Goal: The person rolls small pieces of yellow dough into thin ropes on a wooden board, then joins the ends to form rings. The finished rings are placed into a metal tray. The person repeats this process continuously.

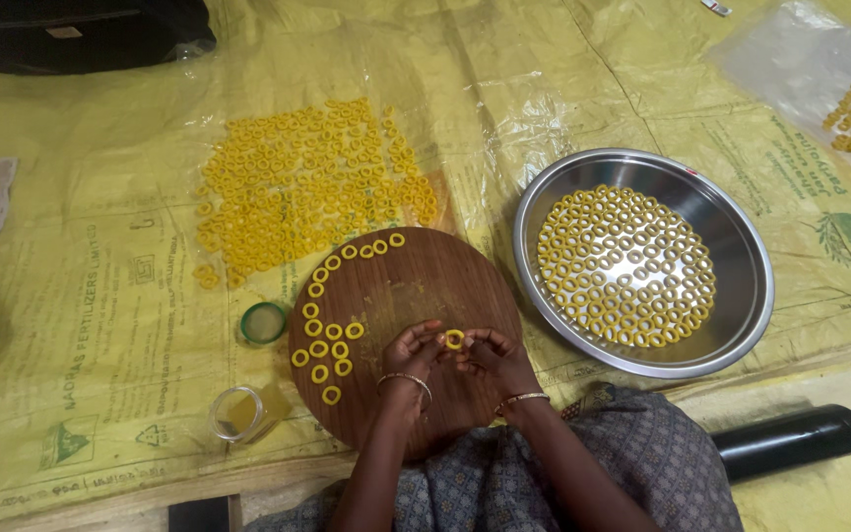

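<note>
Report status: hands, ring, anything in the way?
Left hand and right hand pinch one yellow ring together over round board. Finished rings lie on board's left. Nothing in the way.

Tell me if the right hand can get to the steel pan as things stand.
Probably yes: the right hand is beside the steel pan with nothing between, though it is pinching a yellow ring with the left hand.

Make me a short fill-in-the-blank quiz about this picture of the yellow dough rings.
1. Both hands, left hand and right hand, pinch one yellow ring above the round ____ board.
2. The steel pan lies to the board's ____.
3. The green lid lies beside the board's ____ edge.

Missing words: wooden; right; left
</note>
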